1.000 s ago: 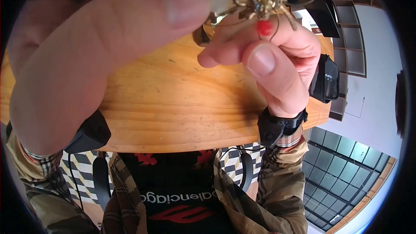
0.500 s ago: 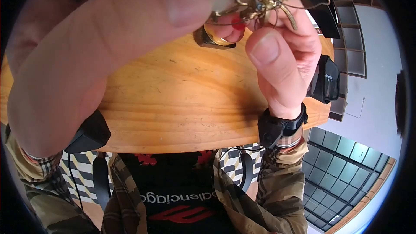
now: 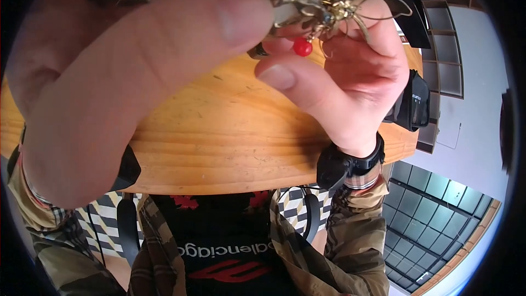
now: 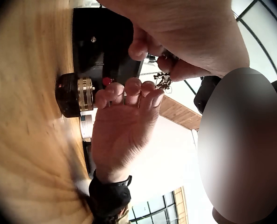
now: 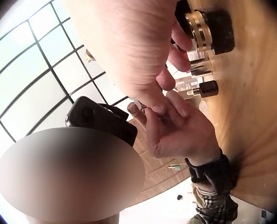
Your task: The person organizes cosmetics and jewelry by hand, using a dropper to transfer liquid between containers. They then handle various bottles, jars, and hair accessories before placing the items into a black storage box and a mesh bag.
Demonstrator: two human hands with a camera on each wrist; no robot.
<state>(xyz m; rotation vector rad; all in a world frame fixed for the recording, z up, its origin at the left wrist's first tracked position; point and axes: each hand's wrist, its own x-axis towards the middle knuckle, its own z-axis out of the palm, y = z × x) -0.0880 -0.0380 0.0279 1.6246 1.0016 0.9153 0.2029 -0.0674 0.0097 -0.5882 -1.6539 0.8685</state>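
A gold-wire ornament (image 3: 339,11) with pale translucent petals and a dangling red bead (image 3: 302,47) is held up close to the head camera. My left hand (image 3: 109,71) pinches it, the thumb lying along its front and the other fingers mostly hidden behind. My right hand (image 3: 361,71) is at the ornament's right end, with its thumb stretched out below the red bead and its index finger behind the wire loops. In the left wrist view, dark twisted wirework (image 4: 162,81) shows between the two hands, right by the right hand's fingertips.
A wooden table (image 3: 219,131) lies below the hands. On it stand a black jar with a gold collar (image 4: 84,93), a dropper bottle (image 5: 208,88) and a large black box (image 4: 101,42). A black pouch (image 3: 413,101) sits at the right edge, near wall shelves (image 3: 444,49).
My right thumb has swung left and away from the wires, and the right fingers have shifted behind the ornament. The red bead now hangs free, further left. The left hand keeps its pinch.
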